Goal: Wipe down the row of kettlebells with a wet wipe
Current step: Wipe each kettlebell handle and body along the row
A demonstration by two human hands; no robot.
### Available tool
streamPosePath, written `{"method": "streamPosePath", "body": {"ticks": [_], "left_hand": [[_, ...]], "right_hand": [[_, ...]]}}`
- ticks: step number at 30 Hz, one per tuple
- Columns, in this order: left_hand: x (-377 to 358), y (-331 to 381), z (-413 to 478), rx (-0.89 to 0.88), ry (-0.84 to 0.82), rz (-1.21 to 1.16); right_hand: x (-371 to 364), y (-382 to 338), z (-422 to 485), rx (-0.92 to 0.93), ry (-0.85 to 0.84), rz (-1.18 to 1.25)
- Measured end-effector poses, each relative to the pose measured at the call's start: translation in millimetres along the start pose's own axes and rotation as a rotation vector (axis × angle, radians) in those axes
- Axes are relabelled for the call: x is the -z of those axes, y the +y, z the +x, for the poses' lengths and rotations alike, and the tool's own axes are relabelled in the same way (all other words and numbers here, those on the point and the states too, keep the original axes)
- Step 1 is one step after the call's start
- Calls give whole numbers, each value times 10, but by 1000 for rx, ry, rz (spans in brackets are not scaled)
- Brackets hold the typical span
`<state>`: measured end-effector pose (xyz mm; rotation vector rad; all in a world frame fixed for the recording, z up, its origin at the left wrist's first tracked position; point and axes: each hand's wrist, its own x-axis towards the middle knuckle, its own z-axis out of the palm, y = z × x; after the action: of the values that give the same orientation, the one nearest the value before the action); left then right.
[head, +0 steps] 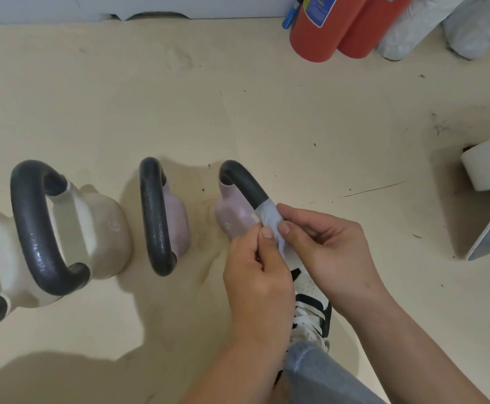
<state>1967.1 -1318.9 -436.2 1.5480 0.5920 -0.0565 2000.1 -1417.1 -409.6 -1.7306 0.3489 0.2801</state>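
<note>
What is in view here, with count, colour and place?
pink kettlebells: two, pink, black handles, middle and right of the row.
cream kettlebells: two, cream, black handles, left; leftmost cut off.
wipe: one, white, round the right kettlebell's handle.
extinguishers: two, red, top right.
bundles: two, whitish, top right corner.
white object: one, right edge, cut off.
shoe: one, white and black, below the hands.
leg: one, blue jeans, bottom.
left hand: pinches the wipe.
right hand: pinches the wipe.
</note>
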Motion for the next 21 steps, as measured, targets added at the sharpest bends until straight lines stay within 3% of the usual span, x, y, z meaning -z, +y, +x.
{"method": "streamPosePath", "body": {"ticks": [6,11,15,21], "left_hand": [[35,-238,-107,-77,-77,177],[107,-346,1,-277,-152,362],[85,-269,-13,-199,-154,259],[90,-291,6,-215,-168,295]], "right_hand": [[104,211,-155,-37,61,0],[132,234,-160,11,51,-77],[209,255,-129,164,5,-318],[146,337,-107,96,-27,-356]]}}
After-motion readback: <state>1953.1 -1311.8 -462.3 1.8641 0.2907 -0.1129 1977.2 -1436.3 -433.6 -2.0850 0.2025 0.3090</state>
